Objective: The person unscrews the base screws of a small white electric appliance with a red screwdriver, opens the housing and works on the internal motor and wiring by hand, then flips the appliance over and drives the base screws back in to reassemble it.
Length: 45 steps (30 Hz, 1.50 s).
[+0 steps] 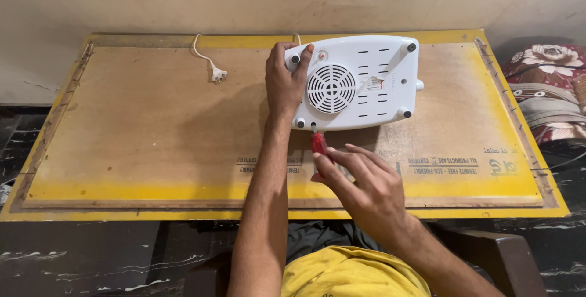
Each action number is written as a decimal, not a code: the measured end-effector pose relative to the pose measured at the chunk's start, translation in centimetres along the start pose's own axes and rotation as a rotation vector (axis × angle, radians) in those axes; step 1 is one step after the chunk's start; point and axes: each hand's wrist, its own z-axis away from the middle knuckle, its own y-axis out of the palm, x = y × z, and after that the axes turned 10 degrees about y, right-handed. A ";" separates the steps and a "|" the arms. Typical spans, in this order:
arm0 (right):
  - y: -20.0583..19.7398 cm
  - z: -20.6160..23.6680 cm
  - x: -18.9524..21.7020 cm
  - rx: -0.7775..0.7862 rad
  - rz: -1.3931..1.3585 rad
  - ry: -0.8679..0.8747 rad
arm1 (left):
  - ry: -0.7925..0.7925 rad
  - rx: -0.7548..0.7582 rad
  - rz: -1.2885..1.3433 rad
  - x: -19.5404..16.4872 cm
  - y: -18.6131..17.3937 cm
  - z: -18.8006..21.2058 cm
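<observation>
A white appliance is laid underside up on the worktop, long axis left to right. Its left end is gripped by the left hand. A red-handled screwdriver, pointed at its near edge, is pinched in the right hand fingers.

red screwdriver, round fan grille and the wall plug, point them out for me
red screwdriver [318, 143], head view, on its red handle above the right hand's fingers
round fan grille [330, 88], head view, centre of the slotted circle on the white appliance
wall plug [218, 75], head view, on the white plug body
</observation>
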 end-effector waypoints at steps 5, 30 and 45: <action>0.9 0.3 -0.4 -0.058 0.056 0.037 | -0.021 0.008 -0.007 0.0 0.0 -0.1; 1.5 1.1 -0.8 -0.056 -0.041 0.013 | -0.003 0.008 0.022 0.0 -0.3 -0.1; 1.3 1.4 -0.9 -0.027 -0.095 0.031 | 0.011 -0.002 0.004 0.1 -0.3 0.2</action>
